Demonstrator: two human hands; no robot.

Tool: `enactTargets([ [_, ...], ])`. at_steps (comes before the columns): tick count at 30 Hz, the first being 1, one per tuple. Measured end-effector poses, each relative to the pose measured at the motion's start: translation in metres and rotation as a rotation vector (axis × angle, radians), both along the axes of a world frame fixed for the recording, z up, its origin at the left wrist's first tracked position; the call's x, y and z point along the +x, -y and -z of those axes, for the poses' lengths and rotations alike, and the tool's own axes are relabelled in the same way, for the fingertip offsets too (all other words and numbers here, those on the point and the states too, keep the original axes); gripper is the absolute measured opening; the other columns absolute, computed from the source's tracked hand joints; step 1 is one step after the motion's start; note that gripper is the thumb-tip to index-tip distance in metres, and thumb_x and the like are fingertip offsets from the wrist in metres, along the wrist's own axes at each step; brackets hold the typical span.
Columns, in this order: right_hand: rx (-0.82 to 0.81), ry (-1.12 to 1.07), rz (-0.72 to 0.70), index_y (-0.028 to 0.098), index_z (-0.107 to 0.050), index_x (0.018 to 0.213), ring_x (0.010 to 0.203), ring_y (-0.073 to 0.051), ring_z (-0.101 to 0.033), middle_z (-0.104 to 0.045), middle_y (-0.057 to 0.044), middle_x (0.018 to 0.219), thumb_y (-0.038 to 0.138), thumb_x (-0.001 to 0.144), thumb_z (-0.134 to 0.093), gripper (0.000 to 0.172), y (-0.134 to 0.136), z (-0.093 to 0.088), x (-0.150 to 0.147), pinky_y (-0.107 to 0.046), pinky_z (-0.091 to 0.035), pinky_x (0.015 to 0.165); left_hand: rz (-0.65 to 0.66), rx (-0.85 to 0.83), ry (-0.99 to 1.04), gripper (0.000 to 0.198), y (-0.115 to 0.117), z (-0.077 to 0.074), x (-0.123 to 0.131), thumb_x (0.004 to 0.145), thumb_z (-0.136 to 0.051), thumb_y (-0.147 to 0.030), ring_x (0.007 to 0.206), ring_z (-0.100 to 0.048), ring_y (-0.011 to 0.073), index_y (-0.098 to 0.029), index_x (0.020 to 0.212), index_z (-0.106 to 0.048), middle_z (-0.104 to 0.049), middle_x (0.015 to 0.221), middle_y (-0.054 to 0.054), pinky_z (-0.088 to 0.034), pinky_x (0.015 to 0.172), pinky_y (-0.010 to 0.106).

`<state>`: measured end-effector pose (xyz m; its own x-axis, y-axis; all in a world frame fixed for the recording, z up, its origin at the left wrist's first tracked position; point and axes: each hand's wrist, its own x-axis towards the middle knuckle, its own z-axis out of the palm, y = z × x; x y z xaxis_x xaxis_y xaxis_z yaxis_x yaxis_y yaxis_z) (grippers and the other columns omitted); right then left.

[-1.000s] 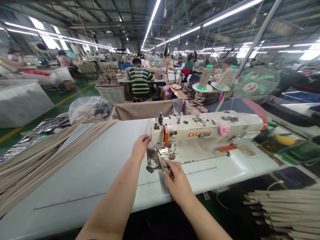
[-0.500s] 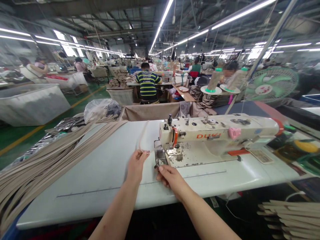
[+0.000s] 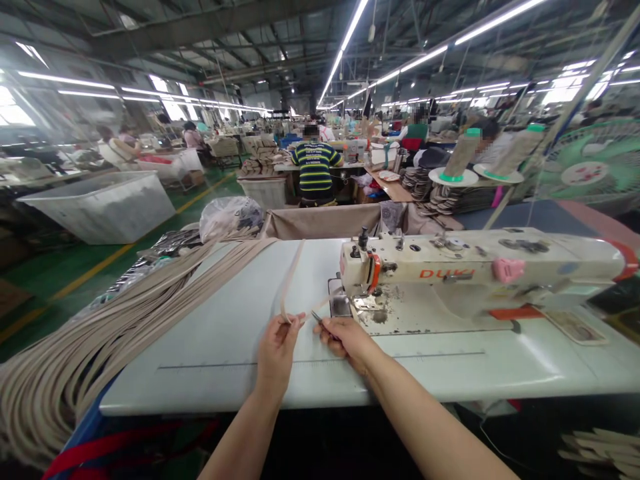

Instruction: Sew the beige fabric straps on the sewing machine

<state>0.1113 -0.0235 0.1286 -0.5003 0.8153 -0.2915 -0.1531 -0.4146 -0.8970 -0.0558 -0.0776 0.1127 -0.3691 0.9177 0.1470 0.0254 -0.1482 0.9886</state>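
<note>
My left hand (image 3: 277,347) is pinched on a long beige strip (image 3: 291,277) that runs back across the white sewing table (image 3: 225,333). My right hand (image 3: 344,337) is closed on a small thread snip whose tip (image 3: 317,316) points at the strip's end beside my left fingers. Both hands hover just left of the needle area of the white sewing machine (image 3: 475,267).
A thick pile of beige strips (image 3: 100,333) drapes over the table's left side. A clear bag (image 3: 227,217) lies behind it. Thread cones (image 3: 463,157) and a green fan (image 3: 595,163) stand at the right. A white bin (image 3: 105,203) and seated workers, one in a striped shirt (image 3: 315,170), are beyond.
Both hands have drawn back from the machine's needle area toward me and to the left, pulling the strip out; they now meet at the strip's end. The view has shifted left.
</note>
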Motion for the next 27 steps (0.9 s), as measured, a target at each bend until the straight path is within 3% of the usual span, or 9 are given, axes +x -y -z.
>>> enactTargets([
  [7, 0.118, 0.060, -0.070, 0.017, -0.064, 0.086, 0.045, -0.005, -0.018, -0.046, 0.006, 0.062, 0.076, 0.078, -0.061, 0.060, 0.003, -0.006, -0.008, -0.024, -0.011, 0.046, -0.034, 0.007, 0.042, 0.032, 0.013, -0.003, -0.003, 0.088, -0.072, -0.051, 0.110, -0.071, 0.0258, -0.022, 0.100, -0.063, -0.075, 0.110, 0.010, -0.053, 0.106, 0.043],
  [11, 0.270, 0.184, 0.004, 0.022, -0.054, 0.080, 0.054, -0.010, -0.034, -0.048, 0.004, 0.067, 0.062, 0.084, -0.062, 0.041, 0.008, -0.008, 0.001, -0.025, -0.025, 0.052, -0.041, -0.027, 0.008, 0.034, 0.017, -0.001, -0.013, 0.089, -0.070, -0.054, 0.106, -0.071, 0.0249, -0.022, 0.099, -0.063, -0.075, 0.106, 0.009, -0.055, 0.100, 0.039],
  [14, 0.540, 0.503, 0.134, 0.023, -0.048, 0.073, 0.070, -0.016, -0.046, -0.048, 0.002, 0.071, 0.034, 0.083, -0.068, 0.025, 0.018, -0.009, 0.020, -0.029, -0.035, 0.066, -0.010, -0.088, -0.019, 0.039, 0.020, 0.002, -0.032, 0.089, -0.068, -0.058, 0.104, -0.070, 0.0242, -0.021, 0.100, -0.065, -0.073, 0.106, 0.009, -0.056, 0.095, 0.036],
  [16, 0.823, 0.916, 0.201, 0.021, -0.060, 0.084, 0.086, -0.021, -0.053, -0.058, -0.004, 0.088, 0.022, 0.087, -0.064, 0.005, 0.028, -0.007, 0.034, -0.031, -0.038, 0.075, 0.026, -0.121, 0.015, 0.042, 0.024, 0.004, -0.047, 0.088, -0.068, -0.060, 0.101, -0.069, 0.0232, -0.020, 0.101, -0.064, -0.072, 0.104, 0.009, -0.056, 0.092, 0.035],
  [18, 0.995, 1.301, 0.200, 0.022, -0.066, 0.115, 0.095, -0.023, -0.059, -0.064, -0.008, 0.109, 0.019, 0.091, -0.060, 0.024, 0.037, -0.003, 0.048, -0.031, -0.042, 0.076, 0.080, -0.171, -0.002, 0.044, 0.029, 0.005, -0.065, 0.088, -0.068, -0.060, 0.085, -0.067, 0.0191, -0.019, 0.102, -0.064, -0.070, 0.091, 0.006, -0.056, 0.080, 0.031],
  [20, 0.995, 1.482, 0.139, 0.027, -0.057, 0.139, 0.092, -0.022, -0.065, -0.067, -0.007, 0.113, 0.019, 0.095, -0.058, 0.045, 0.045, 0.003, 0.058, -0.030, -0.044, 0.071, 0.126, -0.242, -0.109, 0.048, 0.034, 0.005, -0.083, 0.087, -0.068, -0.063, 0.067, -0.058, 0.0142, -0.018, 0.106, -0.064, -0.064, 0.075, 0.000, -0.048, 0.063, 0.025],
  [23, 0.991, 1.556, 0.027, 0.026, -0.050, 0.148, 0.086, -0.021, -0.070, -0.074, -0.004, 0.100, 0.018, 0.097, -0.055, 0.052, 0.052, 0.010, 0.065, -0.029, -0.047, 0.070, 0.101, -0.302, -0.274, 0.065, 0.041, 0.006, -0.117, 0.084, -0.061, -0.074, 0.057, -0.049, 0.0135, -0.016, 0.114, -0.064, -0.056, 0.064, -0.003, -0.039, 0.053, 0.024],
  [27, 0.997, 1.603, -0.055, 0.021, -0.051, 0.148, 0.082, -0.023, -0.073, -0.077, -0.004, 0.088, 0.020, 0.099, -0.054, 0.049, 0.054, 0.014, 0.066, -0.031, -0.049, 0.067, -0.104, -0.333, -0.625, 0.080, 0.052, 0.002, -0.190, 0.077, -0.048, -0.087, 0.059, -0.055, 0.0163, -0.016, 0.108, -0.071, -0.063, 0.067, 0.000, -0.045, 0.058, 0.026],
])
